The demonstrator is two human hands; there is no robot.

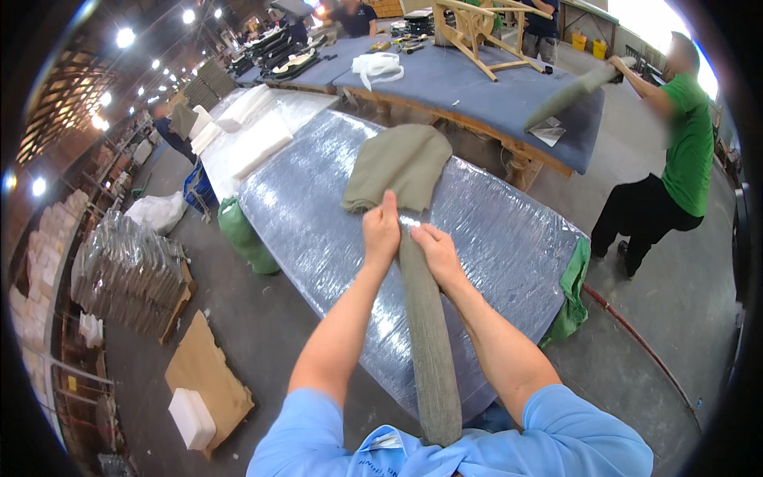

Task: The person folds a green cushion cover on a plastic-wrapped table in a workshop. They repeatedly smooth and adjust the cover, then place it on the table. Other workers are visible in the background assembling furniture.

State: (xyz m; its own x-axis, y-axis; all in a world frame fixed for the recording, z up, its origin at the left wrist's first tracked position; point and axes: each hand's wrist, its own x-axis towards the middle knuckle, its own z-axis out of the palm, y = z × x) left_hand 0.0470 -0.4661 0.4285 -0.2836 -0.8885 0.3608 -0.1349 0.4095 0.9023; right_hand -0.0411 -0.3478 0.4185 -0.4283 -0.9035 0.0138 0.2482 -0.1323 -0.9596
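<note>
A grey-green fabric cover (401, 167) lies bunched and folded over on the plastic-wrapped table (310, 199). From it a long, narrow grey-green fabric piece (429, 358) runs back toward my chest; I cannot tell whether the two are one piece. My left hand (381, 232) is closed on the cover's near edge, thumb pointing away from me. Just right of it, my right hand (435, 253) grips the fabric where the narrow piece meets the cover. What lies inside the fabric is hidden.
Ahead stands a blue-topped table (469, 99) bearing a wooden chair frame (485, 32) and a white bag (376, 67). A co-worker in green (687, 143) holds a grey-green cushion (576, 91) at its right end. Stacked wrapped sheets (131, 270) and a red hose (636, 338) are on the floor.
</note>
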